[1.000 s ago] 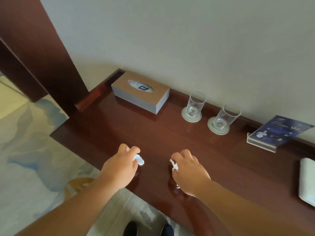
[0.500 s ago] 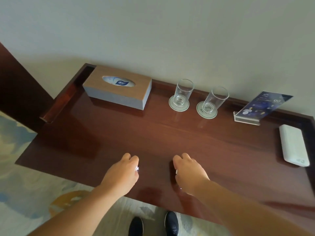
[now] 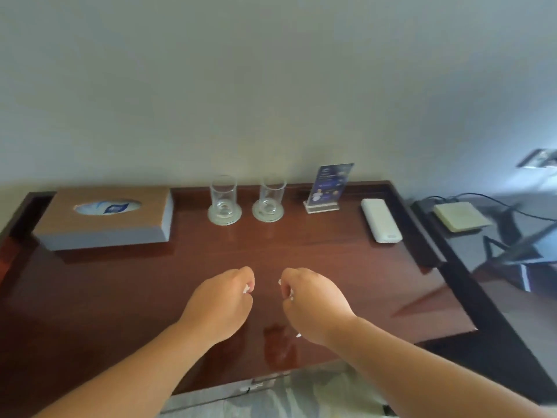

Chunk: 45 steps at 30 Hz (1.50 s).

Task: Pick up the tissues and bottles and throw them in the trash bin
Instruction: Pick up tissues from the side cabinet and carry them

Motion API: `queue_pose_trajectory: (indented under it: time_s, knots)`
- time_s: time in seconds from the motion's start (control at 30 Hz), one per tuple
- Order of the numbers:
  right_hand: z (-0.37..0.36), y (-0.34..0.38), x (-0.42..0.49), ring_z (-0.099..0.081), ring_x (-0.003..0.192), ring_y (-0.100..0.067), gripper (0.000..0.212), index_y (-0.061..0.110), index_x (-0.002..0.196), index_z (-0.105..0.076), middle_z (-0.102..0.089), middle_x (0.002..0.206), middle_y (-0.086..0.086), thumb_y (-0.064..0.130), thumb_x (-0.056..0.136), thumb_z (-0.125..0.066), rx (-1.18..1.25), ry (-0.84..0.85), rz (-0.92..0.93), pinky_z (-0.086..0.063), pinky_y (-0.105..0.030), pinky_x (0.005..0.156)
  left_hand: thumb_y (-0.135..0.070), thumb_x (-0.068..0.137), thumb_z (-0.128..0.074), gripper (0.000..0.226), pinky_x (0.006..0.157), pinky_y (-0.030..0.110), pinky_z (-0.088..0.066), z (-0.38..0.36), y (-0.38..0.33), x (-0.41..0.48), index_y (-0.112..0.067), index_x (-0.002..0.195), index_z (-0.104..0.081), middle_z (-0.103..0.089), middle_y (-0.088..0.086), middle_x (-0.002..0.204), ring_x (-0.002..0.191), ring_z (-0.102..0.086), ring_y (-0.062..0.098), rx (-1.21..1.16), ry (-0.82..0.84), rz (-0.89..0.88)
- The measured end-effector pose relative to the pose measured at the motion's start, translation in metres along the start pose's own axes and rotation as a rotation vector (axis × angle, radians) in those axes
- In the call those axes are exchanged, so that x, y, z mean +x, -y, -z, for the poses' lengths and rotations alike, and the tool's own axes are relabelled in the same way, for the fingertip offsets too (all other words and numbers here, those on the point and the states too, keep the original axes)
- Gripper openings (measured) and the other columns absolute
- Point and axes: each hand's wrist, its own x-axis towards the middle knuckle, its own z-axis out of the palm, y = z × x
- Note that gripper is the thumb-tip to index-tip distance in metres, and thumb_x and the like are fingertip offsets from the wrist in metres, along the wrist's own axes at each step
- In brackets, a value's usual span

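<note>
Hands over a glossy dark-wood desk point(image 3: 99, 300), head view, both fisted. Left hand point(image 3: 221, 300) is curled closed, knuckles up, with a sliver of white tissue point(image 3: 247, 289) showing at its 3 o'clock edge between thumb and forefinger. Right hand point(image 3: 313, 300) is likewise curled closed; white tissue scraps point(image 3: 290, 294) peek out at its 9 o'clock side, and another white fleck shows under the wrist at about 7 o'clock. How much tissue each fist holds cannot be told. The two fists sit near each other, apart, a narrow strip of desk between them.

Along the wall edge at 12 o'clock from the hands: two empty drinking glasses point(image 3: 223, 196) on round coasters, side by side. At 10 o'clock, a tan tissue box point(image 3: 105, 220) with an oval opening. At 1 o'clock, a blue card in a clear stand point(image 3: 330, 187), and just beyond it toward 2 o'clock a white oblong device point(image 3: 381, 220) lying flat. At 3 o'clock, off the desk's right rim, a lower black surface with a pale square box point(image 3: 459, 215) and cables. Patterned carpet point(image 3: 286, 396) at 6 o'clock.
</note>
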Motion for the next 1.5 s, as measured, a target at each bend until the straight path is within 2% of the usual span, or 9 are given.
queue_pose_trajectory:
  time_s: [0.17, 0.37, 0.53, 0.67, 0.8, 0.9, 1.17, 1.3, 1.5]
  knots:
    - [0.040, -0.045, -0.048, -0.048, 0.067, -0.012, 0.005, 0.027, 0.070, -0.042, -0.051, 0.075, 0.009, 0.028, 0.073, -0.046, 0.016, -0.149, -0.117, -0.031, -0.026, 0.049, -0.026, 0.085, -0.042, 0.005, 0.061, 0.033, -0.037, -0.009, -0.077, 0.013, -0.026, 0.082, -0.046, -0.056, -0.007, 0.078, 0.075, -0.054, 0.022, 0.037, 0.021, -0.226]
    - [0.082, -0.107, -0.132, -0.049, 0.058, -0.010, 0.028, 0.025, 0.065, -0.042, -0.051, 0.063, 0.007, 0.042, 0.087, -0.045, -0.055, -0.341, -0.239, -0.034, -0.027, 0.048, -0.030, 0.083, -0.039, 0.009, 0.054, 0.032, -0.035, -0.036, -0.183, 0.012, -0.025, 0.080, -0.045, -0.053, -0.006, 0.063, 0.065, -0.055, 0.023, 0.094, -0.002, -0.419]
    - [0.112, -0.184, -0.240, -0.048, 0.055, -0.013, 0.036, 0.021, 0.063, -0.042, -0.050, 0.060, 0.004, 0.043, 0.092, -0.040, -0.047, -0.420, -0.323, -0.037, -0.029, 0.049, -0.028, 0.080, -0.035, 0.010, 0.045, 0.029, -0.029, -0.086, -0.300, -0.015, -0.026, 0.075, -0.044, -0.050, -0.006, 0.055, 0.053, -0.048, 0.013, 0.128, 0.006, -0.535]
    - [0.133, -0.252, -0.333, -0.038, 0.047, -0.009, 0.040, 0.021, 0.059, -0.035, -0.042, 0.053, 0.005, 0.043, 0.091, -0.040, -0.070, -0.502, -0.423, -0.023, -0.026, 0.043, -0.025, 0.078, -0.035, 0.009, 0.044, 0.027, -0.024, -0.135, -0.403, -0.047, -0.027, 0.073, -0.043, -0.051, -0.005, 0.054, 0.050, -0.043, 0.010, 0.139, 0.060, -0.622]
    - [0.153, -0.313, -0.416, -0.039, 0.048, -0.010, 0.040, 0.018, 0.058, -0.037, -0.043, 0.052, 0.003, 0.041, 0.090, -0.040, -0.074, -0.591, -0.572, -0.025, -0.027, 0.043, -0.023, 0.077, -0.037, 0.007, 0.044, 0.029, -0.024, -0.173, -0.495, -0.076, -0.026, 0.073, -0.042, -0.051, -0.002, 0.054, 0.052, -0.046, 0.012, 0.138, 0.116, -0.720]
    - [0.161, -0.347, -0.466, -0.040, 0.048, -0.008, 0.038, 0.017, 0.059, -0.039, -0.045, 0.053, 0.003, 0.040, 0.089, -0.041, -0.066, -0.635, -0.659, -0.025, -0.026, 0.043, -0.023, 0.079, -0.039, 0.006, 0.046, 0.031, -0.028, -0.196, -0.539, -0.091, -0.025, 0.076, -0.043, -0.051, -0.001, 0.055, 0.057, -0.050, 0.022, 0.156, 0.157, -0.808]
    - [0.154, -0.384, -0.507, -0.039, 0.048, -0.011, 0.037, 0.019, 0.058, -0.038, -0.043, 0.053, 0.005, 0.035, 0.092, -0.041, 0.012, -0.631, -0.689, -0.025, -0.026, 0.043, -0.024, 0.082, -0.043, 0.007, 0.046, 0.029, -0.029, -0.223, -0.575, -0.100, -0.025, 0.077, -0.047, -0.052, -0.005, 0.056, 0.056, -0.050, 0.020, 0.208, 0.200, -0.840]
    - [0.145, -0.382, -0.482, -0.039, 0.047, -0.007, 0.038, 0.018, 0.058, -0.037, -0.044, 0.052, 0.005, 0.035, 0.091, -0.043, 0.010, -0.613, -0.594, -0.022, -0.024, 0.042, -0.023, 0.078, -0.042, 0.008, 0.052, 0.031, -0.034, -0.217, -0.551, -0.093, -0.026, 0.076, -0.048, -0.052, -0.004, 0.058, 0.059, -0.049, 0.027, 0.227, 0.174, -0.725]
    - [0.117, -0.363, -0.421, -0.043, 0.048, -0.011, 0.039, 0.019, 0.056, -0.037, -0.045, 0.051, 0.005, 0.036, 0.091, -0.043, 0.089, -0.509, -0.436, -0.024, -0.024, 0.043, -0.021, 0.080, -0.042, 0.010, 0.055, 0.032, -0.033, -0.198, -0.482, -0.088, -0.025, 0.078, -0.051, -0.053, -0.004, 0.061, 0.060, -0.047, 0.026, 0.297, 0.166, -0.500]
